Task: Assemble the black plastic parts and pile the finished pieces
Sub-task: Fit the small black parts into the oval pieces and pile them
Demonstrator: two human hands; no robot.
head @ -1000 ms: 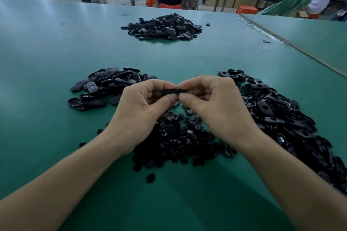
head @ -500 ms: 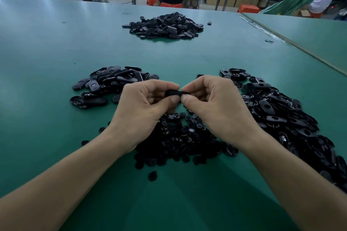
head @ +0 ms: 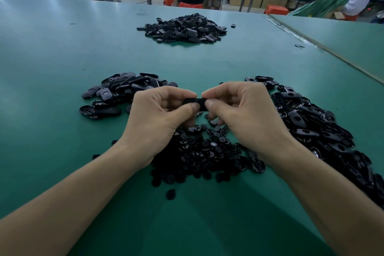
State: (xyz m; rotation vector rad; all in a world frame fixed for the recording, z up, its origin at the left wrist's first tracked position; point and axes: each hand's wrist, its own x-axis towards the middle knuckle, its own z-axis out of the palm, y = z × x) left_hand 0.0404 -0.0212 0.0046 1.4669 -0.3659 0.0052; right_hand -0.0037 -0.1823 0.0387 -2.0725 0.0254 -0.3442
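no readable text, none on black plastic parts [head: 182, 29], none on table [head: 62, 48]

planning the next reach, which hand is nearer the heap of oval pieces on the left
Left. The left hand sits just right of that heap; the right hand, sharing the black piece, is farther right.

**Dim, cool light over a wide-angle view**

Soft overhead light leaves a pale sheen on the far left of the green table [head: 52, 52]. Faint shadows sit beneath the forearms. Edges bow outward; the background is slightly blurred.
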